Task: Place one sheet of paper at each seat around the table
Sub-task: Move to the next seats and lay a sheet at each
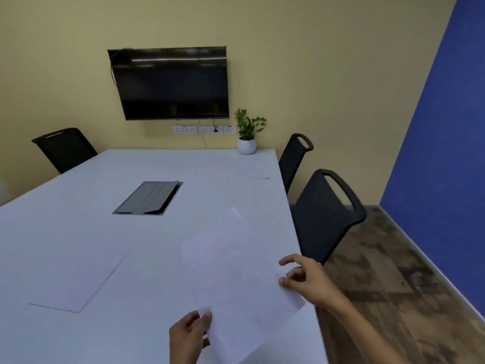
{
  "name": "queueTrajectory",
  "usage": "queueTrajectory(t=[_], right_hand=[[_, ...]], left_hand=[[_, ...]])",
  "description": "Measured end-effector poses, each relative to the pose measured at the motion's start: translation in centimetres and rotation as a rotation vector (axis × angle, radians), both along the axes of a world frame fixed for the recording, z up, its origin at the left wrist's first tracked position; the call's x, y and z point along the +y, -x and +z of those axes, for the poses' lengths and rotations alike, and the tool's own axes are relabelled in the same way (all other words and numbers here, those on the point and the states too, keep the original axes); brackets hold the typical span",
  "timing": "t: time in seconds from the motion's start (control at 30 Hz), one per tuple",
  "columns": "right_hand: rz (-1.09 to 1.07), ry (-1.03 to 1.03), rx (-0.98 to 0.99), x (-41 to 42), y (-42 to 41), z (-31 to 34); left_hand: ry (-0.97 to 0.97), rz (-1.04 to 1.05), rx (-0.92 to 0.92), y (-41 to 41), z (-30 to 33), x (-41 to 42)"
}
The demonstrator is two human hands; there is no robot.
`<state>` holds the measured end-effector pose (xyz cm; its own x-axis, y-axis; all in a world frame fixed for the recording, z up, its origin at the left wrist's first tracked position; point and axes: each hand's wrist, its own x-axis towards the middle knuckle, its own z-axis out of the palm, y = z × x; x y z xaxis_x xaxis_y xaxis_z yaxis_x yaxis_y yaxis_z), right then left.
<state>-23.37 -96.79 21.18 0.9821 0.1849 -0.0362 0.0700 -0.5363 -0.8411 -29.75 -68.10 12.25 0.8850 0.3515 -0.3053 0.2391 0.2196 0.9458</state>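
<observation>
I hold white paper [236, 274] above the near right part of the white table [147, 245]. My left hand [189, 334] pinches its near corner. My right hand [307, 281] touches its right edge with thumb and fingertips; I cannot tell whether it grips. Whether this is one sheet or several I cannot tell. One sheet [78, 282] lies flat at the near left. Another sheet [253, 173] lies at the far right edge, in front of a black chair [294, 158].
A second black chair [325, 216] stands at the right side beside the held paper, and a third chair [64, 148] at the far left. A cable box with a raised lid [149, 198] sits mid-table. A potted plant [248, 135] stands at the far edge under a wall screen [170, 82].
</observation>
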Motion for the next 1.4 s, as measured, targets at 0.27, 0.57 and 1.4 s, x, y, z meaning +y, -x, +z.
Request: queueTrajectory(t=[0.27, 0.57, 1.4], right_hand=[[0.092, 0.105, -0.048, -13.7, -4.4, 1.4], [0.210, 0.198, -0.179, -20.2, -16.8, 4.1], [1.029, 0.616, -0.129, -9.2, -64.1, -4.8]], left_hand=[[-0.028, 0.106, -0.029, -2.3, -0.6, -14.7], [-0.263, 0.118, -0.129, -11.6, 0.6, -22.2], [-0.822, 0.713, 0.468, -44.9, -3.1, -26.8]])
